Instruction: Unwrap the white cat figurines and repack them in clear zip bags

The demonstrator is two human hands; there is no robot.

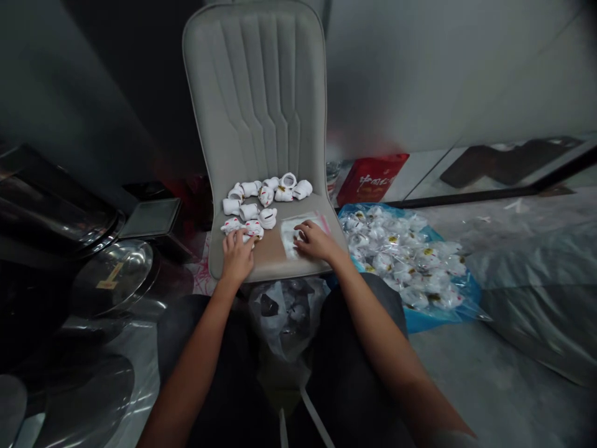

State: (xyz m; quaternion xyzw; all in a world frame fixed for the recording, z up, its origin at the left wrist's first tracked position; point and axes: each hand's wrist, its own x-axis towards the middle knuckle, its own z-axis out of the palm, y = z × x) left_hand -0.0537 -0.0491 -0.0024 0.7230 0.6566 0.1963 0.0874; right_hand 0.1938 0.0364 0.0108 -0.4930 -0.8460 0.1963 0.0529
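The person wears dark trousers [347, 373] that look plain in this dim light. Two narrow, pale cords [317, 418] (drawstrings, by the look of them) show between the thighs. Forearms [389, 342], left hand [237, 256] and right hand [314, 241] are bare.

A camera worn on the person's head looks forward and steeply down, past bare forearms [380, 348] rising from the lower corners, onto a grey padded chair with a ribbed backrest [254, 87]. The backrest faces the lens; small white hollow figurine pieces [266, 197] on the seat lie near mid-frame. The wide view spans sideways from a shiny cylindrical container [140, 261] to a bright blue plastic sheet [424, 320].
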